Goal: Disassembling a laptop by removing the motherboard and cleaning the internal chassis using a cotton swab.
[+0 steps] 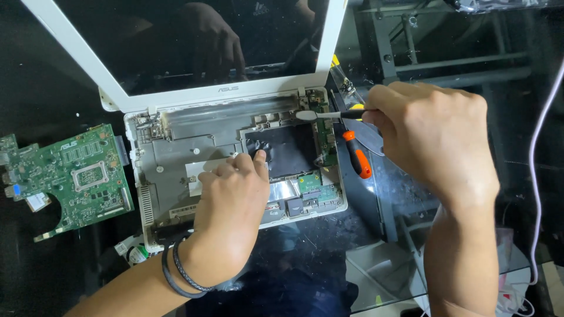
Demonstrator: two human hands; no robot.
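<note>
On dark glass, the opened laptop base (235, 158) is steadied under the flat left hand (232, 202), while a brush (329, 115) is pinched in the closed right hand (432, 135) for reach.

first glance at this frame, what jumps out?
A white laptop, opened up with its insides bare, fills the centre under its dark screen. The left hand presses on the black sheet inside it, while the right hand holds a small white brush over the base's upper right corner. A removed green circuit board lies to the left, and an orange-handled screwdriver to the right of the base.
</note>
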